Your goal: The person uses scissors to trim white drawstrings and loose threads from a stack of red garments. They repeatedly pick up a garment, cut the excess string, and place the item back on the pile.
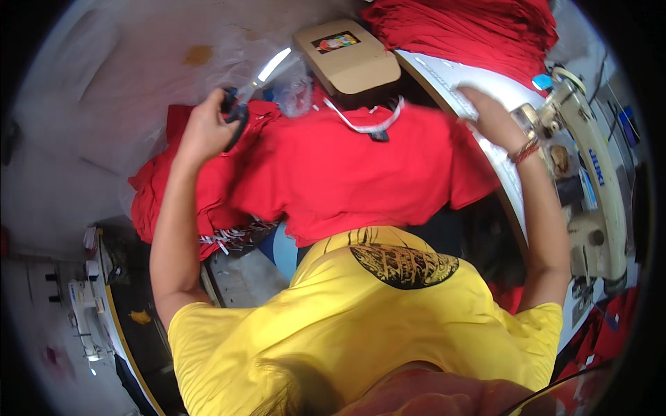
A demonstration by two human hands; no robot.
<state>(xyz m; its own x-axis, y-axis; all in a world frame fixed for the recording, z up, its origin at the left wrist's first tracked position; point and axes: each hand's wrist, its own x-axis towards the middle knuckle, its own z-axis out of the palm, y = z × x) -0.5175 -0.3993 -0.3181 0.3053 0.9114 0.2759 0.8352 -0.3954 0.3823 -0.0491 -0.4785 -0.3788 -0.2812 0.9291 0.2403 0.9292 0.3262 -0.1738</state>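
Note:
My left hand (200,132) is closed around the black handles of a pair of scissors (239,114). Their bright blades point up and away to the right, clear of the cloth. A red T-shirt (368,177) lies spread across my lap, its neckline with a white band (368,127) and a dark label facing away from me. My right hand (489,118) is at the shirt's far right shoulder, over the edge of the white sewing table. Motion smears its fingers, so whether they grip the cloth does not show.
A sewing machine (600,194) stands on the white table (510,170) at my right. Piled red cloth (465,31) lies at the far end. Beyond the shirt is a brown cardboard box (354,62). More red garments (156,194) heap at left, and another sewing machine (83,312) stands farther left.

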